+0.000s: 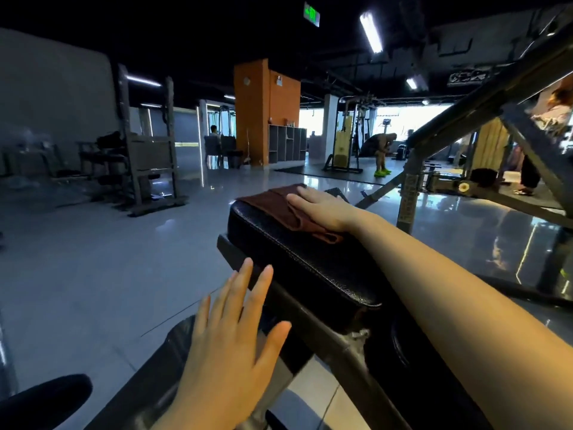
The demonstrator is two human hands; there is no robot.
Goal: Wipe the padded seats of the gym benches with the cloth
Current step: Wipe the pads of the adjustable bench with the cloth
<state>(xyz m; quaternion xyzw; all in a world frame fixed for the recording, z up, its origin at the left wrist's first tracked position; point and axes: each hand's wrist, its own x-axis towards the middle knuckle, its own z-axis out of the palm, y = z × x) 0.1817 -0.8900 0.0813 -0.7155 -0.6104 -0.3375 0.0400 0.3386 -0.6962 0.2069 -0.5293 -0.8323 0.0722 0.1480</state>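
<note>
Here the wiping is in hand: the right hand (322, 209) presses the brown cloth (279, 209) flat, fingers straight, at the far end of the black padded seat (310, 262), toward 12 o'clock. The left hand (229, 346) hovers spread and empty at 7 o'clock, beside the frame (338, 346). Next, I judge, comes a firm stroke back over the unwiped near half. The green ceiling sign (311, 14) at 12 o'clock is unreadable; no brand shows.

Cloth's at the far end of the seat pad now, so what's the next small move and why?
Probably draw the right hand back toward you, pressing the brown cloth along the black seat pad: the near stretch lies uncovered, and the left hand hovers open, clear of the path.
</note>
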